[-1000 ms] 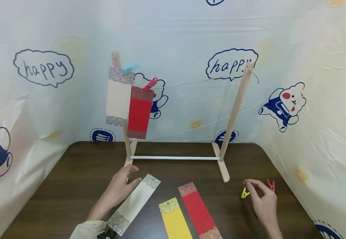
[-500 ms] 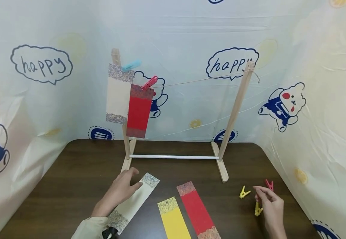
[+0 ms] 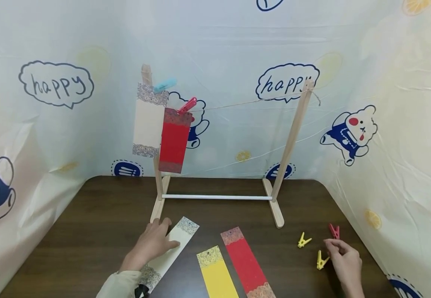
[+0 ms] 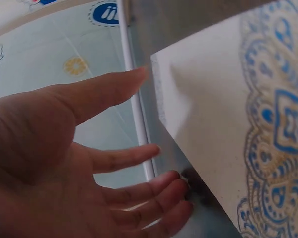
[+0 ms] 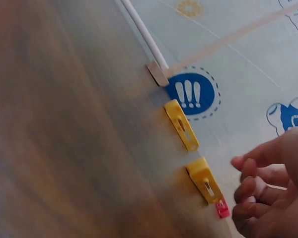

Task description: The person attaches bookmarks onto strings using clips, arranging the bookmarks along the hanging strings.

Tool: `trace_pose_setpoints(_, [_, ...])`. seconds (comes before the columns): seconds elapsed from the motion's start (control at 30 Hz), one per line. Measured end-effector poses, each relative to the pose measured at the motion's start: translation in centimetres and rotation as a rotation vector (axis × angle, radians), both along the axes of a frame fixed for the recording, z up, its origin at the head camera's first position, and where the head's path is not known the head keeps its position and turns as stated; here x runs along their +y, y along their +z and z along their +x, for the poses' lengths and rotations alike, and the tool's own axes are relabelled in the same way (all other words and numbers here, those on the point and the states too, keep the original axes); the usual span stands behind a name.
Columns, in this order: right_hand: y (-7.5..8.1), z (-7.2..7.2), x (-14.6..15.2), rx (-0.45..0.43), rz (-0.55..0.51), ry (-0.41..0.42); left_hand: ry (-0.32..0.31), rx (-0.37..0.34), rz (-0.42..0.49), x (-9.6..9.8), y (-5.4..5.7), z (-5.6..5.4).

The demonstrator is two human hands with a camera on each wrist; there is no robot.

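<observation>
My left hand (image 3: 152, 242) hovers over a white bookmark (image 3: 174, 248) with lacy patterned ends, fingers apart and holding nothing. In the left wrist view the bookmark (image 4: 203, 89) lies beyond the spread thumb and fingers. My right hand (image 3: 345, 263) is at the right of the table, fingers loosely bent with nothing between them. Just left of it sit a yellow clothespin (image 3: 322, 260) and another yellow clothespin (image 3: 303, 240). A pink clothespin (image 3: 335, 231) lies right behind its fingertips. In the right wrist view both yellow clothespins (image 5: 204, 181) stand in front of the fingers.
A wooden stand (image 3: 291, 140) with a string holds a white bookmark (image 3: 150, 124) under a blue clothespin (image 3: 164, 85) and a red bookmark (image 3: 175, 142) under a pink clothespin (image 3: 187, 106). A yellow bookmark (image 3: 219, 273) and a red bookmark (image 3: 246, 260) lie on the table (image 3: 88, 231).
My right hand has moved right and toward me, uncovering the nearer yellow clothespin. My left hand has shifted slightly right and toward me, now over the white bookmark.
</observation>
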State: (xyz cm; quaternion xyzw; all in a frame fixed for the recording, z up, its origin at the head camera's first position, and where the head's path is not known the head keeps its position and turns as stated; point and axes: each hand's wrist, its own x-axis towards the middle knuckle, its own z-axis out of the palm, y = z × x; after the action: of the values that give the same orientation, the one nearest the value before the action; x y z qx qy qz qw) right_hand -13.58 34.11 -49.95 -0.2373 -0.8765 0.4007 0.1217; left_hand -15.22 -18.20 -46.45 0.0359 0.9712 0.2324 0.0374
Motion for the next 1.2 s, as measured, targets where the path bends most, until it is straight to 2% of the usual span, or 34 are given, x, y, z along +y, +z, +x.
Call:
trace_pose_setpoints(0.13, [-0.3,0.1,0.6,-0.074,0.046,0.091,0.009,-0.021,-0.087,0.2,-0.1,0.3])
trace_pose_setpoints(0.3, [-0.7,0.1,0.9,-0.102,0.077,0.166,0.029,-0.045,-0.107,0.5,-0.2,0.4])
trace_pose_setpoints(0.67, [-0.8,0.1,0.7,-0.077,0.103,0.193,0.018,-0.112,-0.078,0.9,0.2,0.5])
trace_pose_setpoints(0.97, [-0.7,0.1,0.6,-0.071,0.119,0.217,0.019,-0.091,-0.09,1.4,0.3,0.7])
trace_pose_setpoints(1.2, [-0.8,0.0,0.7,-0.077,0.12,0.22,0.013,-0.084,-0.015,1.5,0.4,0.7])
